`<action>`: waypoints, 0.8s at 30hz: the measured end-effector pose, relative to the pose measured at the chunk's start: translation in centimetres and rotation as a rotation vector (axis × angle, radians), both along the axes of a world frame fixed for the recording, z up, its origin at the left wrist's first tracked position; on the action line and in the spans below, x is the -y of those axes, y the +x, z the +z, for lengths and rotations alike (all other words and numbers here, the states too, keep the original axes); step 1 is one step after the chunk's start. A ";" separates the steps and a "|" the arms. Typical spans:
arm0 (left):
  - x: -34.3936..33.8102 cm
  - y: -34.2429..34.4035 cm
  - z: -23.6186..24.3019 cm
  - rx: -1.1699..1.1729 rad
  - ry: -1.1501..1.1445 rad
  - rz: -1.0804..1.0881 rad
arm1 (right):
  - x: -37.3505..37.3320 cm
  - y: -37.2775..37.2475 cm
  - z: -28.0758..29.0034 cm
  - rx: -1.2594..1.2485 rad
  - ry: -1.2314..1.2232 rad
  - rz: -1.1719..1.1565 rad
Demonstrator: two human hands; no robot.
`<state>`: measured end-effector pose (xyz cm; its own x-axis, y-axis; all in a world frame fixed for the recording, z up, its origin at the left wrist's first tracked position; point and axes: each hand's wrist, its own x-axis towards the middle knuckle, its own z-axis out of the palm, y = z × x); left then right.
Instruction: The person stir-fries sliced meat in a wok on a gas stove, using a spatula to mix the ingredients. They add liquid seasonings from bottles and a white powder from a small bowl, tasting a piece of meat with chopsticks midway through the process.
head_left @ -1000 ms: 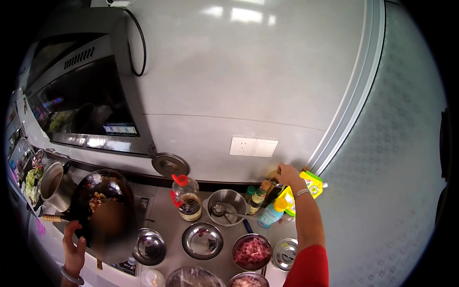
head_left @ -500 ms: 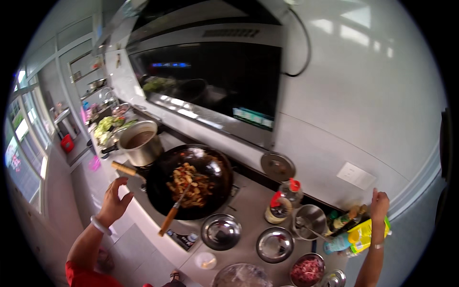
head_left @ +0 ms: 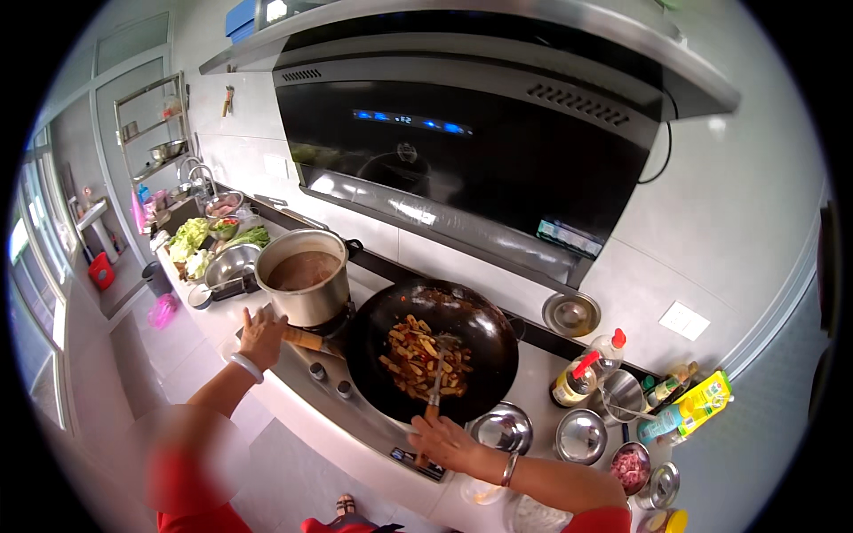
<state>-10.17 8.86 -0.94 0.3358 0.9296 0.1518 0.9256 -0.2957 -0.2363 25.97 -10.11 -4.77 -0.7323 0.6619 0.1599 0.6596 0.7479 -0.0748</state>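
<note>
A black wok [head_left: 493, 342] sits on the stove, holding browned, sliced food with red bits [head_left: 413, 360]. My left hand [head_left: 262, 339] is at the outer end of the wok's wooden handle [head_left: 306, 338], fingers closed about it. My right hand [head_left: 446, 442] grips the wooden handle of a metal spatula [head_left: 437, 382] from above. The spatula's blade rests among the food. Part of its handle is hidden under my fingers.
A large pot of brown liquid [head_left: 303, 270] stands left of the wok. Steel bowls [head_left: 581, 436], red-capped bottles [head_left: 575, 380] and a bowl of raw meat [head_left: 630, 467] are at right. A range hood [head_left: 462, 160] hangs above; greens [head_left: 188, 240] lie at far left.
My right hand has come from the far right to the spatula and closed on its handle. My left hand has reached the wok handle. The view has swung left.
</note>
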 end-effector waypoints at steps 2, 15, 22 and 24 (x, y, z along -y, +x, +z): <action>-2.1 -0.9 -0.4 0.094 -0.133 -0.009 | -1.7 -1.2 0.2 0.142 -0.009 -0.014; -6.1 -1.8 1.8 -0.047 -0.349 -0.478 | -5.8 1.1 15.9 -0.594 -0.151 -1.242; -6.0 -2.0 2.2 -0.068 -0.405 -0.484 | -2.9 1.8 14.7 -0.827 -0.180 -1.413; -6.3 -1.8 1.8 -0.044 -0.409 -0.511 | -1.9 2.4 9.6 -1.164 -0.243 -1.405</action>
